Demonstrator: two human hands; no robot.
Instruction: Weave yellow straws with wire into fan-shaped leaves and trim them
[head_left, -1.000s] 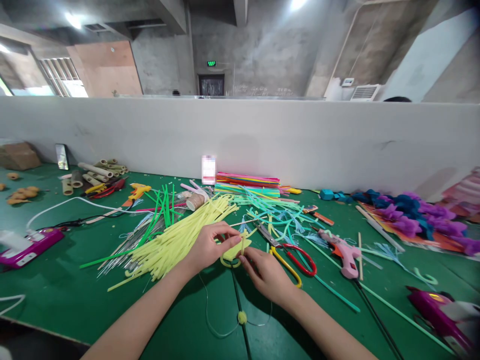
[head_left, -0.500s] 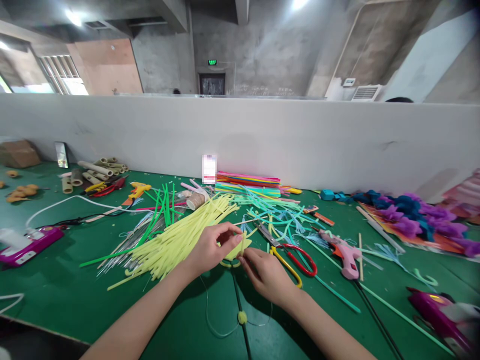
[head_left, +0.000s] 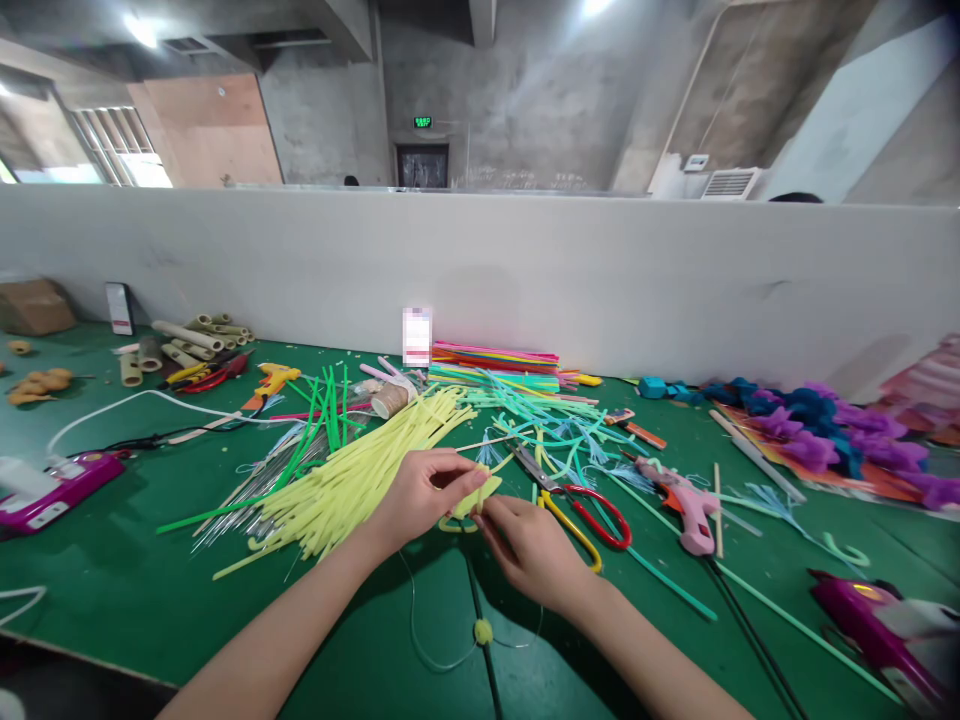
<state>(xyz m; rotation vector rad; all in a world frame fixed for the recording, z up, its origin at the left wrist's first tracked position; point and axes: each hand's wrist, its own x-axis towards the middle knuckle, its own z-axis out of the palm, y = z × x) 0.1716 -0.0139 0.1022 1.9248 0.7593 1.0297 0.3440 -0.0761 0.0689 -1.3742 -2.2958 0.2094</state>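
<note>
Head view, as I read it remotely: one yellow piece (head_left: 490,487), perhaps leaf-shaped, partly hidden, above the green table (head_left: 352,640); pinched by both left hand (head_left: 421,497) and right hand (head_left: 534,550). Nearer the camera: one small yellow ball (head_left: 483,631) with thin wire (head_left: 442,669). Left: heaped yellow pipe cleaners (head_left: 356,482). Right: one pair of red-and-yellow-handled scissors (head_left: 553,488). Farther right: one pink glue gun (head_left: 696,515).

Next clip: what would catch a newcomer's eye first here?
Probably the big pale-yellow bundle of stems, left of centre on the green table. Beside it, the left hand and right hand hold a small yellow piece. Bright-handled scissors lie just right, purple and blue shapes far right.
</note>
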